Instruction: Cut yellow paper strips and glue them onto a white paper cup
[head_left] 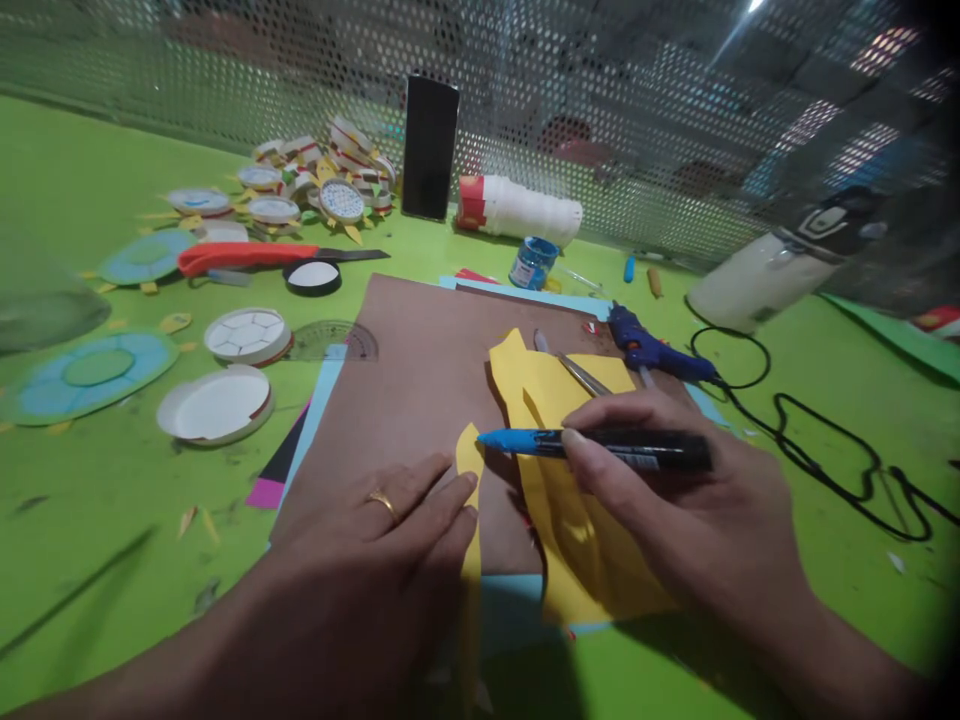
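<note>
My right hand (697,500) is closed around a black-bodied marker (637,449) with a blue front end. Its tip touches or nearly touches the pointed end of a narrow yellow paper strip (470,455). My left hand (390,530), a gold ring on one finger, lies palm down with its fingers stretched out, fingertips pressing the strip onto a brown board (420,370); its thumb is hard to make out. Cut yellow paper (600,540) lies partly under my right hand, with metal scissors or a similar tool (581,375) on it.
A blue glue gun (652,345) with a black cord sits right of the board. Behind it are a paint jar (533,263), stacked paper cups (525,207) and a phone (430,147). At left lie an orange-handled cutter (247,257), paper discs (94,375) and round lids (216,405).
</note>
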